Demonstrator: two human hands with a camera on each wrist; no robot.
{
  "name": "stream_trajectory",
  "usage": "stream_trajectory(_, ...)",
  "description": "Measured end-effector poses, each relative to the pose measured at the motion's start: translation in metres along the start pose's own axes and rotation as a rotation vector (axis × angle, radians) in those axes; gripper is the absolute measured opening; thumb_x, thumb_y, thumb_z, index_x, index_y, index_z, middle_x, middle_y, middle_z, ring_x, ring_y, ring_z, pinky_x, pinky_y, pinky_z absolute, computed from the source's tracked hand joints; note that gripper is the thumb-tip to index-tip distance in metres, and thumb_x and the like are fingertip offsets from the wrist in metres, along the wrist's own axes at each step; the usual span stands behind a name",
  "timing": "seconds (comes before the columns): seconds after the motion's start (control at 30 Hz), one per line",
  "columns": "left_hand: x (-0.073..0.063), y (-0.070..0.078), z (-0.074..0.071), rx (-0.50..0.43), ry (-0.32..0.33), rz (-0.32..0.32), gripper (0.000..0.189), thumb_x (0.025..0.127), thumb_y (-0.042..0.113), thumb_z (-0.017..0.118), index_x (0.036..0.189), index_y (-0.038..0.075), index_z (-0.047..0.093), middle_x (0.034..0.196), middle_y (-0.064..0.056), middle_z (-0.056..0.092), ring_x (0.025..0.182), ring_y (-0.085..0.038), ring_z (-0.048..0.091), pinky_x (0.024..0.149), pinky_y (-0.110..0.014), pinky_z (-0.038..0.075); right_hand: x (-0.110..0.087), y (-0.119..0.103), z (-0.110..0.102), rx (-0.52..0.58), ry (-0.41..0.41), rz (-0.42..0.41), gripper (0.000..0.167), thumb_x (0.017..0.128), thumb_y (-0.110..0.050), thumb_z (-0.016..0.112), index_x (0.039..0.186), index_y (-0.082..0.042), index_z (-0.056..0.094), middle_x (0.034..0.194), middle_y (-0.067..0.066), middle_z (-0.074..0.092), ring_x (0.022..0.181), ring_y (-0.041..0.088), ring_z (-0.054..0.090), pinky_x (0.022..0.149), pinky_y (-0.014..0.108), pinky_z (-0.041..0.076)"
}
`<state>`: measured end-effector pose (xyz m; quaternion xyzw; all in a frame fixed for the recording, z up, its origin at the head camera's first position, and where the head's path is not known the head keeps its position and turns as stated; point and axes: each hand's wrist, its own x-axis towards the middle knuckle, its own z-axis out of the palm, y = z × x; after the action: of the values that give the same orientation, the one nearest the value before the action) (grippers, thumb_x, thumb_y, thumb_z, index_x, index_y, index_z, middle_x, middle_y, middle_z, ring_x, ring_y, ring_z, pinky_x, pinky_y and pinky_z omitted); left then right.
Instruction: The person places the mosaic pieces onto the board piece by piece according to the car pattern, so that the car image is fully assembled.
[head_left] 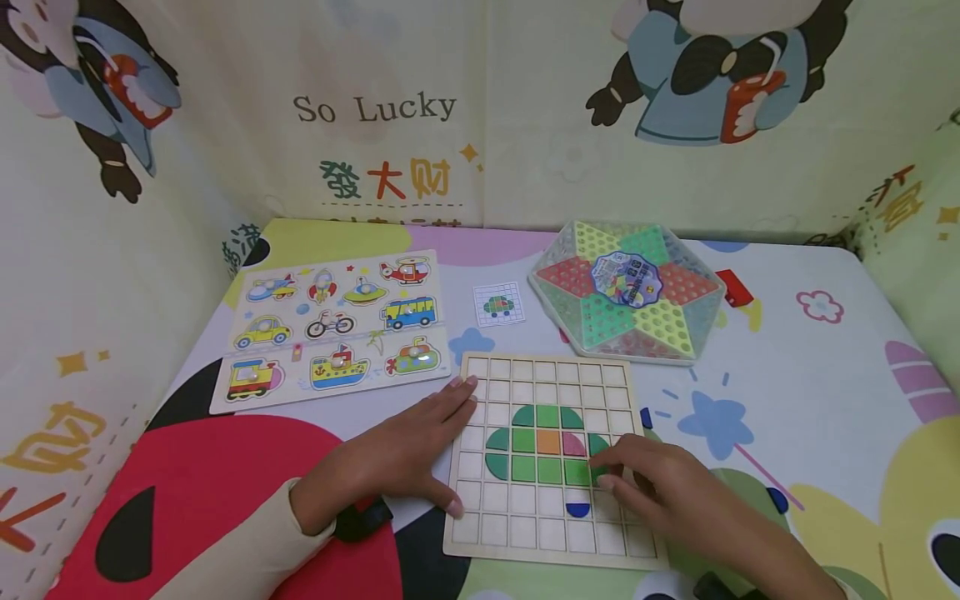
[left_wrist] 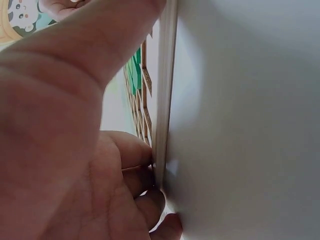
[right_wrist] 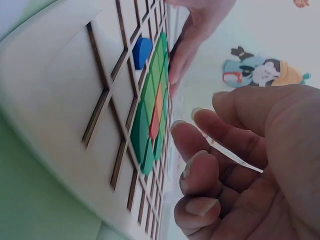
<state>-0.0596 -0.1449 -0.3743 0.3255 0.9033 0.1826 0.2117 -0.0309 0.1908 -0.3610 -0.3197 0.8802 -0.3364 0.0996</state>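
A wooden grid board (head_left: 480, 540) lies in front of me, holding a shape of green tiles (head_left: 549, 472) with an orange square tile (head_left: 548, 442) and a pink quarter-round tile (head_left: 573, 444) at its middle. Below the green row sits a blue half-round tile (head_left: 577, 510), also seen in the right wrist view. My left hand (head_left: 401, 446) rests at the board's left edge, fingers extended and thumb spread low on the rim. Over the right side, next to the green tiles, my right hand (head_left: 675, 487) has loosely bent fingers; the right wrist view shows nothing between thumb and fingers.
A vehicle puzzle board (head_left: 300, 400) lies back left. Behind the grid board are a small picture card (head_left: 498, 305) and a hexagonal game box (head_left: 628, 333). Dark blue tiles lie right of the board, one by its edge (head_left: 647, 417), another dark blue tile (head_left: 777, 500) farther out.
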Motion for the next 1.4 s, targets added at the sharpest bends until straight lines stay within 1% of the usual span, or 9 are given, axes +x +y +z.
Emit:
stream_trajectory(0.17,0.000,0.001,0.000,0.003,-0.007,-0.003,0.118,0.064,0.052,0.086,0.154,0.007,0.025,0.162,-0.007,0.010,0.147,-0.025,0.006,0.113,-0.043,0.025,-0.009,0.007,-0.005,-0.023,0.088,0.013,0.015,0.092,-0.014,0.069,0.107,-0.019,0.070,0.089,-0.017,0.057,0.064,-0.002,0.045,0.053,0.016,0.042)
stream_trajectory(0.27,0.001,0.001,-0.001,0.007,-0.009,-0.002,0.118,0.064,0.052,0.086,0.154,0.006,0.025,0.162,-0.008,0.010,0.147,-0.025,0.006,0.113,-0.043,0.025,-0.016,0.012,-0.008,-0.041,0.139,0.046,0.018,0.090,-0.012,0.071,0.106,-0.020,0.070,0.091,-0.015,0.060,0.064,-0.001,0.045,0.052,0.016,0.041)
stream_trajectory(0.4,0.000,0.001,-0.001,0.012,-0.006,-0.001,0.118,0.064,0.053,0.085,0.154,0.005,0.025,0.162,-0.008,0.010,0.147,-0.026,0.006,0.113,-0.043,0.025,-0.026,0.019,-0.012,-0.072,0.212,0.032,0.026,0.084,-0.005,0.076,0.104,-0.020,0.071,0.087,-0.016,0.061,0.062,-0.001,0.044,0.051,0.014,0.039)
stream_trajectory(0.6,0.000,0.001,-0.002,0.009,0.003,0.002,0.119,0.063,0.054,0.085,0.154,0.005,0.025,0.162,-0.009,0.011,0.147,-0.026,0.006,0.112,-0.043,0.028,-0.041,0.027,-0.015,-0.124,0.263,0.086,0.030,0.080,-0.003,0.079,0.101,-0.023,0.070,0.083,-0.021,0.056,0.065,-0.001,0.046,0.053,0.013,0.038)
stream_trajectory(0.7,0.000,0.001,-0.002,0.009,0.003,0.002,0.119,0.063,0.054,0.085,0.154,0.005,0.025,0.162,-0.009,0.011,0.147,-0.026,0.006,0.112,-0.043,0.028,-0.047,0.033,-0.014,-0.134,0.291,0.099,0.032,0.078,0.000,0.080,0.100,-0.019,0.070,0.081,-0.019,0.056,0.064,-0.001,0.047,0.053,0.013,0.038)
stream_trajectory(0.77,-0.001,0.002,-0.002,0.009,0.002,0.001,0.119,0.063,0.054,0.085,0.154,0.005,0.025,0.162,-0.009,0.011,0.147,-0.026,0.006,0.111,-0.043,0.029,-0.050,0.037,-0.014,-0.145,0.303,0.126,0.033,0.076,0.002,0.080,0.100,-0.017,0.070,0.082,-0.018,0.058,0.063,-0.001,0.048,0.053,0.013,0.039)
stream_trajectory(0.97,0.000,0.002,-0.002,0.005,0.003,0.002,0.119,0.063,0.054,0.084,0.154,0.005,0.025,0.162,-0.009,0.011,0.147,-0.026,0.006,0.111,-0.043,0.030,-0.058,0.047,-0.015,-0.221,0.333,0.303,0.032,0.073,-0.002,0.084,0.099,-0.016,0.071,0.083,-0.013,0.061,0.062,0.000,0.045,0.052,0.016,0.040)
stream_trajectory(1.2,-0.001,0.001,-0.002,0.005,0.000,0.002,0.119,0.064,0.055,0.084,0.154,0.005,0.024,0.162,-0.008,0.011,0.147,-0.025,0.006,0.111,-0.042,0.029,-0.070,0.058,-0.016,-0.245,0.419,0.313,0.037,0.069,0.004,0.084,0.099,-0.013,0.070,0.079,-0.009,0.062,0.058,0.000,0.045,0.051,0.013,0.036)
stream_trajectory(1.4,-0.001,0.001,-0.002,0.010,-0.004,0.000,0.119,0.063,0.056,0.084,0.154,0.006,0.024,0.162,-0.008,0.010,0.148,-0.024,0.004,0.112,-0.041,0.029,-0.075,0.062,-0.015,-0.257,0.365,0.433,0.034,0.071,-0.003,0.085,0.101,-0.009,0.069,0.079,-0.005,0.057,0.056,0.002,0.039,0.048,0.021,0.034)
